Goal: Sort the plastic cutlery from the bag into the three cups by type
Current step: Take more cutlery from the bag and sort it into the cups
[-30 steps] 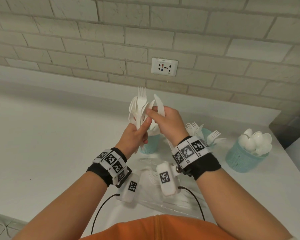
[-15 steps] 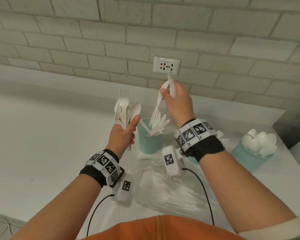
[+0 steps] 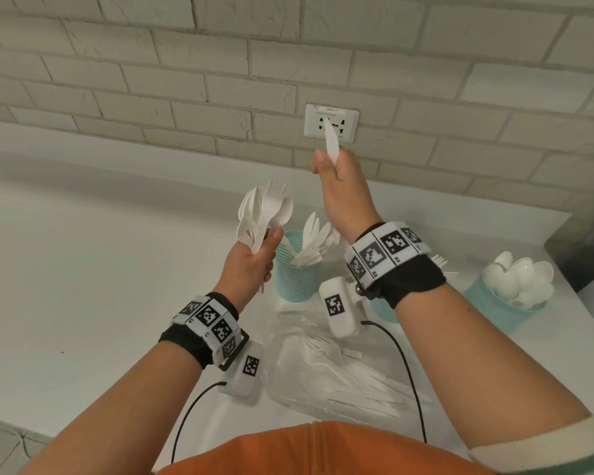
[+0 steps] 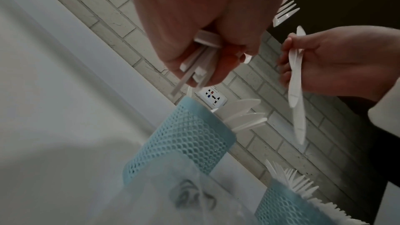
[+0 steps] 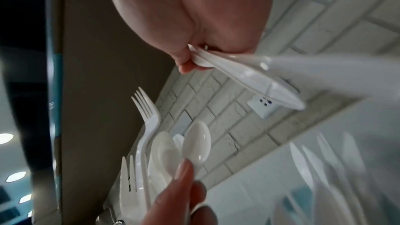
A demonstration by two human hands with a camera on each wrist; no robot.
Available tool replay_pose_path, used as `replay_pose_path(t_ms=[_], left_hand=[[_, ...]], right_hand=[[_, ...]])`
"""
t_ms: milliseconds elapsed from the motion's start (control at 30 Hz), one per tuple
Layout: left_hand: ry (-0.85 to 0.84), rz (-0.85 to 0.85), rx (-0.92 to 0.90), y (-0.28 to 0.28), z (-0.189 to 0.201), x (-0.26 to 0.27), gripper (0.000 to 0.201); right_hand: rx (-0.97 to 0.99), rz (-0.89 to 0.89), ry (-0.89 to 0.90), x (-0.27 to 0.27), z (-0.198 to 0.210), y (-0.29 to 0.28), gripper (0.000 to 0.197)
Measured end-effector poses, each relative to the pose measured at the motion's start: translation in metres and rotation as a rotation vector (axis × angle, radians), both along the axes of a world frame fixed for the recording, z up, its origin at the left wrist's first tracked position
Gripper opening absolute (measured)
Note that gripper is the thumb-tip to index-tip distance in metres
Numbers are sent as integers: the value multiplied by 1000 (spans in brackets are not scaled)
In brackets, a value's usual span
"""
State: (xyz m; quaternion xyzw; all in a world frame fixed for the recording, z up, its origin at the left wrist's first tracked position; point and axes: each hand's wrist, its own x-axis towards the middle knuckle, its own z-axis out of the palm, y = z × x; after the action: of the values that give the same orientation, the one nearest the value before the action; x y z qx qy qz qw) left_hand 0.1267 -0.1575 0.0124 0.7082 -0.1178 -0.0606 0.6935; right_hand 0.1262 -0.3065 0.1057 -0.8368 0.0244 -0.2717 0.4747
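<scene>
My left hand (image 3: 251,260) grips a bunch of white forks and spoons (image 3: 264,214) by the handles, held upright left of the knife cup (image 3: 295,272). That mesh cup holds several white knives (image 3: 314,241). My right hand (image 3: 340,180) is raised above that cup and pinches white knives (image 3: 331,142); in the left wrist view the knives (image 4: 296,85) hang down from its fingers. A fork cup (image 4: 288,206) stands behind my right wrist, and a spoon cup (image 3: 504,303) full of spoons stands at the right. The clear bag (image 3: 326,368) with more cutlery lies near me.
The white counter (image 3: 83,269) runs to a brick wall with a power socket (image 3: 331,123). A dark edge (image 3: 583,248) borders the counter at far right. Cables trail from both wrist cameras across the bag.
My right hand pulled the knives out of the left hand's bunch and lifted them up and to the right. The left hand with the bunch dropped lower and leftward.
</scene>
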Motion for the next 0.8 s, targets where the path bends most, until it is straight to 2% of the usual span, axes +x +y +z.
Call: replay_pose_path(t_ms=[200,333,400,467,567,633,733,800], left_hand=[[-16,15,21,1,-5,3,19],[-84,-5,53,1,-8,0,22],[-116,-24,69,-1,-7,-1,23],[-112,-47,64,-2,-6,-1,28],[-64,-53,47,-4,-6,-1,40],[-57,-25,46,-5,-6,-1,39],[-102,44,106,-7,-7,-1,28],[-134,60,145,-10,-6,-1,23]], right_hand=[[331,90,-12,2,-21,3,23],[439,122,49,-1,-37,4,20],[396,139,122,-4,-48,3,20],[269,132,201,-4,-57,1,20],[116,118,256,-5,-58,0,35],[143,91,176,-8,-48,3,38],[219,83,8,-18,-34,13,26],[195,153,33,-25,-30,20,24]])
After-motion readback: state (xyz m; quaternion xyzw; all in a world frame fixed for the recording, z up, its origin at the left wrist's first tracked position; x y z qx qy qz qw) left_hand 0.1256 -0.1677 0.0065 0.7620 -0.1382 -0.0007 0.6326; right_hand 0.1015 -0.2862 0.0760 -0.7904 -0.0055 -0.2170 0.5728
